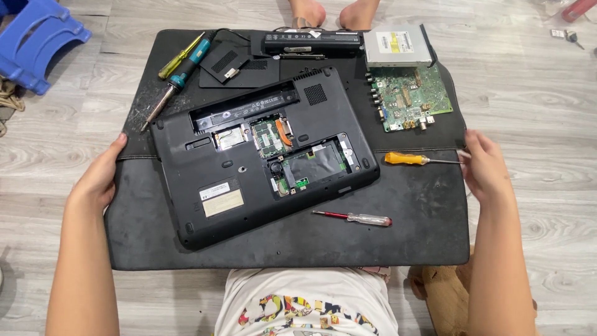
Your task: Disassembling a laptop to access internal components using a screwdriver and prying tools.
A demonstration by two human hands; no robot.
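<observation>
Mat (398, 236) edges hide both hands' fingers.

Both bare forearms enter from the bottom of the frame, left arm at lower left and right arm at lower right, running upward and set wide apart, roughly symmetric. Left hand (99, 177) sits at mid-left, palm turned inward, fingers together and lightly curved, thumb uppermost; nothing is clasped in it. Right hand (485, 168) sits at mid-right at about the same height, palm turned inward, fingers loosely bent with their tips toward the frame centre; whether they pinch anything cannot be told.
</observation>
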